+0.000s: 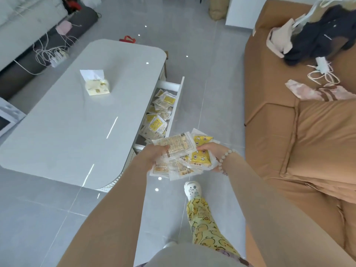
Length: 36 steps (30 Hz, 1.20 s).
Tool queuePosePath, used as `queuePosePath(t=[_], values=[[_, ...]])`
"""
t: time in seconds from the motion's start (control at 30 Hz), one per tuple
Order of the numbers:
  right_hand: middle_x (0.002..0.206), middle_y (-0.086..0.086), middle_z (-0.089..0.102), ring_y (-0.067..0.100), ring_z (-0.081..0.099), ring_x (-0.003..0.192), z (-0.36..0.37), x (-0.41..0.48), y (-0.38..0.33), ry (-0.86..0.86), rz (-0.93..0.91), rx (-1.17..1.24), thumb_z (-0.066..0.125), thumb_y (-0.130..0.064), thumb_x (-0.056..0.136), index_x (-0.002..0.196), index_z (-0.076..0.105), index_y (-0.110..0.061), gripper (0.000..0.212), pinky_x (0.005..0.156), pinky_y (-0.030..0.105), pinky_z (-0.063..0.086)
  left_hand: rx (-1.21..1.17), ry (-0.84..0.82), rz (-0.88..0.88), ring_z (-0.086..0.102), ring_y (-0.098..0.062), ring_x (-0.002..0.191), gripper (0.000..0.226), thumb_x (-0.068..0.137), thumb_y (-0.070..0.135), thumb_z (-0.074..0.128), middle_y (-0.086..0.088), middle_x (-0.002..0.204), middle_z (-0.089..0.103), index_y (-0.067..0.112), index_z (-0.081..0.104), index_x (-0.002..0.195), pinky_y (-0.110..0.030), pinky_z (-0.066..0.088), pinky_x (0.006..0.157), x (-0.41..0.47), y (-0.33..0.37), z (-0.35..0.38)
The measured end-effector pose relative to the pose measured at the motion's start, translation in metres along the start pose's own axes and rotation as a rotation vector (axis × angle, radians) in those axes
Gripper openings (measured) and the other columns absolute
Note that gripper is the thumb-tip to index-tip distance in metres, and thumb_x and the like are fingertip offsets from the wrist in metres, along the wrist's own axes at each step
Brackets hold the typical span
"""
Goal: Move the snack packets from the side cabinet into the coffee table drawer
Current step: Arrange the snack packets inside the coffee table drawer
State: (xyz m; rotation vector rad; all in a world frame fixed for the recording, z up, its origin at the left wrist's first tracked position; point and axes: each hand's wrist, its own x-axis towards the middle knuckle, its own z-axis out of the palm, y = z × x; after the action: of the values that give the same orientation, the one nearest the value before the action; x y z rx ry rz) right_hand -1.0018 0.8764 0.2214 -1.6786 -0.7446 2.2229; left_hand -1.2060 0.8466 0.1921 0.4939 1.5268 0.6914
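Left hand: the left hand grips the left side of a bundle of packets, fingers curled over the top sheet, thumb side toward the camera.
Right hand: the right hand closes on the right side of the same bundle, fingers wrapped over a yellow packet; a bead bracelet circles the wrist.
Packets: several flat clear-and-yellow wrappers, fanned and overlapping, held between both hands above the floor, just beside the near end of the drawer.
Drawer: the drawer stands pulled out from the long side of the table, facing the sofa; its white front panel runs along the right edge.
Drawer contents: many more yellow and white snacks lie loose in a heap along its length.
Table: the table has a glossy pale top with rounded corners; a tissue pack with one sheet sticking up sits on it, well apart from the drawer.
Sofa: the brown sofa fills the right side, carrying a dark garment, a white charger with cord, and a pink cloth.
Floor: grey tiles; a white clog and yellow patterned trouser leg show below the hands.
Cabinet: not in view.
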Motion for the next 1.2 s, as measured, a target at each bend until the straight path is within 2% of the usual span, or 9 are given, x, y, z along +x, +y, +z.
queuePosePath(t=[0.07, 0.2, 0.37, 0.57, 0.63, 0.7, 0.93, 1.1, 1.2], values=[[0.095, 0.010, 0.069, 0.029, 0.062, 0.098, -0.001, 0.018, -0.020, -0.010, 0.010, -0.008, 0.049, -0.009, 0.095, 0.096, 0.065, -0.007, 0.016, 0.104, 0.044, 0.041, -0.005, 0.024, -0.020, 0.064, -0.027, 0.102, 0.026, 0.092, 0.014, 0.061, -0.010, 0.112, 0.067, 0.005, 0.061, 0.116, -0.040, 0.051, 0.093, 0.021, 0.012, -0.002], [0.123, 0.015, 0.061, 0.031, 0.055, 0.120, -0.008, 0.061, -0.068, -0.011, 0.051, -0.037, 0.050, -0.011, 0.095, 0.120, 0.059, -0.005, 0.027, 0.108, 0.044, 0.038, -0.022, 0.055, -0.060, 0.064, -0.029, 0.104, 0.025, 0.092, 0.013, 0.060, -0.012, 0.114, 0.066, 0.004, 0.062, 0.116, -0.042, 0.050, 0.094, 0.069, 0.044, -0.002], [0.097, 0.007, 0.067, 0.023, 0.063, 0.085, -0.024, 0.121, -0.136, -0.003, 0.094, -0.077, 0.055, -0.014, 0.093, 0.100, 0.063, -0.011, 0.011, 0.083, 0.035, 0.049, -0.115, 0.098, -0.114, 0.064, -0.032, 0.102, 0.021, 0.092, 0.011, 0.060, -0.013, 0.110, 0.067, 0.006, 0.062, 0.112, -0.046, 0.050, 0.094, 0.128, 0.096, 0.004], [0.105, 0.013, 0.064, 0.028, 0.059, 0.095, -0.029, 0.189, -0.206, 0.004, 0.134, -0.226, 0.058, -0.016, 0.091, 0.118, 0.060, -0.005, 0.029, 0.096, 0.039, 0.044, -0.230, 0.131, -0.162, 0.066, -0.024, 0.087, 0.013, 0.092, 0.013, 0.060, -0.006, 0.095, 0.068, 0.009, 0.063, 0.104, -0.039, 0.054, 0.082, 0.187, 0.137, 0.000], [0.092, 0.009, 0.069, 0.025, 0.062, 0.088, -0.024, 0.205, -0.218, 0.011, 0.155, -0.274, 0.060, -0.018, 0.090, 0.112, 0.063, -0.005, 0.026, 0.087, 0.036, 0.049, -0.262, 0.163, -0.186, 0.066, -0.021, 0.082, 0.020, 0.090, 0.013, 0.064, -0.006, 0.095, 0.068, 0.007, 0.062, 0.109, -0.036, 0.055, 0.074, 0.202, 0.140, -0.006], [0.077, 0.004, 0.070, 0.022, 0.066, 0.076, -0.019, 0.217, -0.223, 0.016, 0.201, -0.286, 0.062, -0.019, 0.089, 0.103, 0.065, -0.009, 0.018, 0.078, 0.032, 0.053, -0.282, 0.196, -0.224, 0.067, -0.025, 0.093, 0.037, 0.084, 0.016, 0.071, -0.009, 0.105, 0.068, 0.005, 0.059, 0.117, -0.044, 0.055, 0.085, 0.216, 0.141, -0.013], [0.082, 0.006, 0.070, 0.021, 0.065, 0.073, 0.007, 0.267, -0.257, 0.022, 0.280, -0.325, 0.060, -0.017, 0.090, 0.098, 0.064, -0.009, 0.012, 0.076, 0.031, 0.052, -0.324, 0.201, -0.288, 0.065, -0.029, 0.102, 0.070, 0.066, 0.028, 0.078, -0.011, 0.117, 0.064, 0.009, 0.051, 0.128, -0.050, 0.053, 0.090, 0.277, 0.148, -0.047], [0.075, 0.004, 0.062, 0.018, 0.057, 0.064, 0.031, 0.310, -0.293, 0.090, 0.396, -0.502, 0.061, -0.024, 0.090, 0.094, 0.060, -0.012, 0.013, 0.059, 0.027, 0.044, -0.363, 0.211, -0.313, 0.068, -0.030, 0.097, 0.033, 0.086, 0.014, 0.067, -0.013, 0.107, 0.069, 0.004, 0.059, 0.117, -0.047, 0.054, 0.088, 0.315, 0.164, -0.070], [0.081, 0.004, 0.062, 0.018, 0.057, 0.067, 0.047, 0.346, -0.311, 0.101, 0.444, -0.569, 0.065, -0.028, 0.087, 0.094, 0.059, -0.014, 0.017, 0.058, 0.026, 0.046, -0.380, 0.226, -0.309, 0.066, -0.024, 0.090, 0.028, 0.089, 0.012, 0.063, -0.009, 0.103, 0.067, 0.006, 0.057, 0.116, -0.033, 0.057, 0.069, 0.346, 0.167, -0.086]])
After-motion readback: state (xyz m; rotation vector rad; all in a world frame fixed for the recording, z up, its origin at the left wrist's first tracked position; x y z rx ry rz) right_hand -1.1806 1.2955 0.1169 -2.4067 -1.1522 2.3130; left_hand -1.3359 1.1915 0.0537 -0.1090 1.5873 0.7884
